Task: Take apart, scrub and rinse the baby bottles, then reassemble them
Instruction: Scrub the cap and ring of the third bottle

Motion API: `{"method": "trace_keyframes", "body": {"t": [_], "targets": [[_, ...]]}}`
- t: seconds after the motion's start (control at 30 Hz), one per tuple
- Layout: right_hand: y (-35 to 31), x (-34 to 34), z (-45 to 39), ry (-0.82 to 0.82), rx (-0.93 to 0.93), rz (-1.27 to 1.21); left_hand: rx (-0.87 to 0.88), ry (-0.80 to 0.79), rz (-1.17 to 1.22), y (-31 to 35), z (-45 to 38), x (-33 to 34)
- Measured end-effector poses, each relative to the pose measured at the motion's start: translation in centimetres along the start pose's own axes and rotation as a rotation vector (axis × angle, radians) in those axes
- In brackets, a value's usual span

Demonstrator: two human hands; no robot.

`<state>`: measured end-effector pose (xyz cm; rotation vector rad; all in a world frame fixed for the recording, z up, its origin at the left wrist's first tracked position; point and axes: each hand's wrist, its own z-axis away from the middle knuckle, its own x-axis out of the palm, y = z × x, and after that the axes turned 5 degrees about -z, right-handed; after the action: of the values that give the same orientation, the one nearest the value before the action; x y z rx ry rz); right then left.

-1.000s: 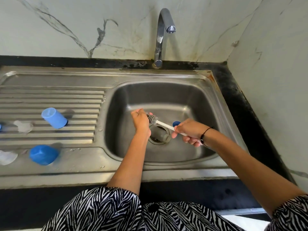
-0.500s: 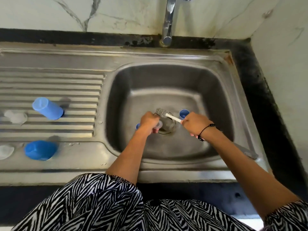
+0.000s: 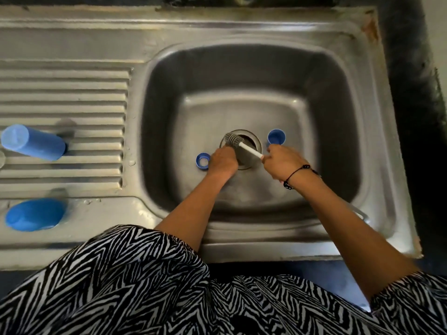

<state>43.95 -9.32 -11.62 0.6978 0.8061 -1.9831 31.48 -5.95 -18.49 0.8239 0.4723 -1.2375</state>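
Low in the sink basin, my left hand curls round a clear bottle over the drain; the hand hides most of the bottle. My right hand grips the white handle of a bottle brush. Its grey bristle head sits just above my left fingers. A blue screw ring lies on the basin floor, touching the left side of my left hand. A small blue cup-shaped part stands right of the drain, just above my right hand.
On the ribbed drainboard to the left, a blue bottle lies on its side. A blue cap rests nearer the front edge. A clear piece shows at the left border. My patterned clothing fills the bottom.
The view has tilted down, so the tap is out of sight. Both hands have lowered toward the drain with the brush, and the blue ring beside my left hand shows fully.
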Motion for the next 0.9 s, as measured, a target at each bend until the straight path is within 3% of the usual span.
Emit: {"method": "trace_keyframes", "body": {"t": [0.37,0.57,0.73,0.9], "targets": [[1.7,-0.6,0.3,0.065,0.021,-0.08,0.052,0.051,-0.166,0.2,0.3,0.2],[2.2,-1.4,0.7,0.113,0.033,-0.144,0.078,0.152,-0.07,3.2,0.4,-2.0],[3.2,-3.2,1.8,0.205,0.073,-0.143,0.202,0.139,0.021,6.7,-0.2,-1.9],[5.1,-4.2,2.8,0.295,0.162,-0.119,0.391,0.216,-0.18,9.4,-1.3,-0.4]]}}
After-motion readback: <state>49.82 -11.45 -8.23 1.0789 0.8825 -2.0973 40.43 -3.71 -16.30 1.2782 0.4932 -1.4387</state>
